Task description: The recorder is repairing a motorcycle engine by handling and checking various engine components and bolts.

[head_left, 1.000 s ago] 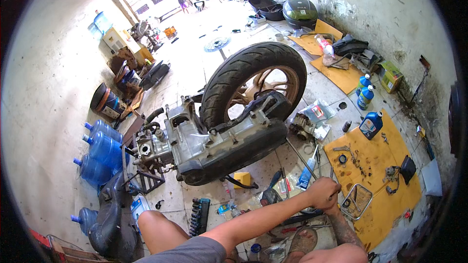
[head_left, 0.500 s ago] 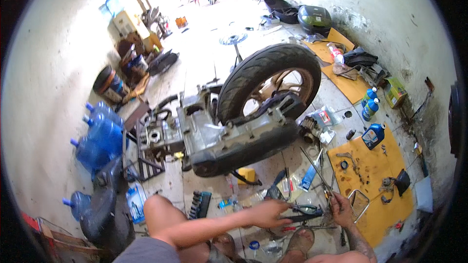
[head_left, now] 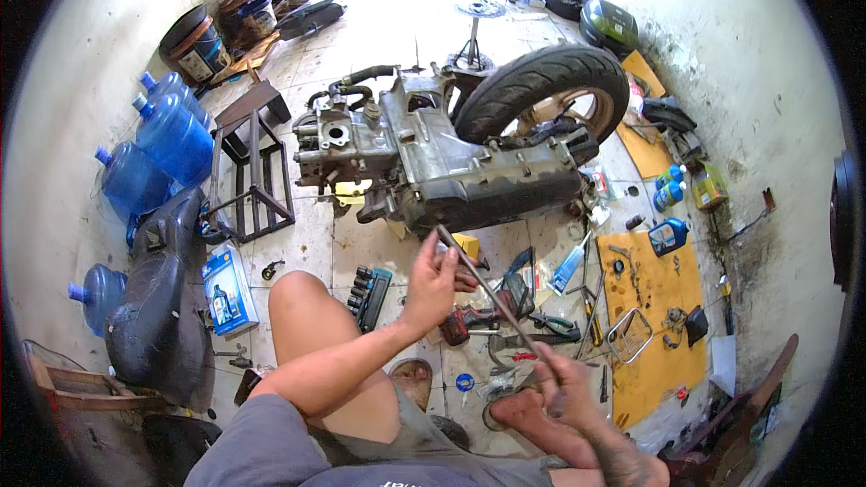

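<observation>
Jugs of translucent blue plastic (head_left: 171,140) stand along the left edge of the white tiled floor (head_left: 311,248), and a long black seat (head_left: 162,307), off any vehicle, lies just beside them. Next comes a dark frame of square bars (head_left: 244,182). Mid-floor lies a grey-and-black metal engine unit (head_left: 451,144), apart from any chassis; the round port (head_left: 338,135) at its left end is uncovered, so that end looks partly stripped, while the black-tyred wheel (head_left: 523,90) is mounted at its right end. Off the engine's near edge, the left hand (head_left: 431,287) has thumb and fingers at the upper end of a long thin grey metal rod (head_left: 499,300); I cannot tell whether they pinch it. Over the red-and-black cordless driver (head_left: 458,325), the rod slants down rightward to the right hand (head_left: 566,385), which is wrapped round its lower end. Farther right, small loose metal parts (head_left: 634,281) lie toward the far edge of the tan cardboard sheet (head_left: 649,388), seemingly unfitted, with a dark blue plastic bottle (head_left: 667,236) near its far right corner.
</observation>
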`<state>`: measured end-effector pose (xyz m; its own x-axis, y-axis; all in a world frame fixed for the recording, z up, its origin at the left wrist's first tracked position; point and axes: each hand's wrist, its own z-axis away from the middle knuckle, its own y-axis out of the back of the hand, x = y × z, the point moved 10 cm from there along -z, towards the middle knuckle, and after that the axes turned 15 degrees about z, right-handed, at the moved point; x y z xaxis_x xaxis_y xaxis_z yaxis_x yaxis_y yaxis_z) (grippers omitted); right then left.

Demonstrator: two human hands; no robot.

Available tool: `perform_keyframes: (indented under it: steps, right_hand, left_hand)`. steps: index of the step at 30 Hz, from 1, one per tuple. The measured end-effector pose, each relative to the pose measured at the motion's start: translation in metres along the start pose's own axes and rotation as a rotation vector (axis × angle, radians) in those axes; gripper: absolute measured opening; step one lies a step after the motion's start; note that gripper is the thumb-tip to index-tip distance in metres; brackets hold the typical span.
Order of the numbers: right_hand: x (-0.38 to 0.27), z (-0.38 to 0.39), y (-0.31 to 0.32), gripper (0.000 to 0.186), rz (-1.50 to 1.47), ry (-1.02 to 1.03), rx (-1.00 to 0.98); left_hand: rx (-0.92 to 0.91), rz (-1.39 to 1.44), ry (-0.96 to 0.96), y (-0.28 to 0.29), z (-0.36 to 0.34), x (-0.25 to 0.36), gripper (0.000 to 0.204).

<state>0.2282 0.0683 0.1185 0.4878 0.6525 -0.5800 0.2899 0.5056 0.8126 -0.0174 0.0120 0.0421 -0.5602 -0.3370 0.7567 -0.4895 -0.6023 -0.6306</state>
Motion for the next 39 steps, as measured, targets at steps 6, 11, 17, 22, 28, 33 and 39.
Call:
perform_keyframes:
  steps: [6, 11, 17, 22, 28, 33, 39]
  right_hand:
    - [-0.052, -0.003, -0.062, 0.029, -0.172, -0.105, 0.099]
    - [-0.054, -0.004, -0.073, 0.029, -0.15, -0.194, 0.073]
    - [-0.075, -0.018, -0.071, 0.031, -0.023, -0.007, 0.236]
    - [-0.106, -0.01, -0.068, 0.033, 0.497, 0.139, 0.425]
    - [-0.04, -0.014, -0.134, 0.035, -1.163, -0.432, -0.012]
    - [-0.044, -0.014, -0.173, 0.043, -1.887, -0.751, -0.207]
    - [-0.002, 0.021, -0.139, 0.032, -1.11, -0.607, 0.045]
  left_hand:
    - [0.122, -0.213, -0.232, 0.028, -0.025, 0.053, 0.059]
    - [0.183, -0.233, -0.195, 0.044, -0.029, 0.035, 0.053]
    - [0.175, -0.279, -0.263, 0.052, -0.043, 0.043, 0.052]
    - [0.05, -0.175, -0.183, 0.045, -0.038, 0.037, 0.056]
    - [0.04, 0.006, -0.035, 0.035, -0.012, 0.029, 0.05]
    - [-0.224, -0.16, 0.416, 0.001, 0.056, -0.041, 0.039]
    - [-0.268, 0.317, 0.593, -0.015, 0.089, -0.07, 0.036]
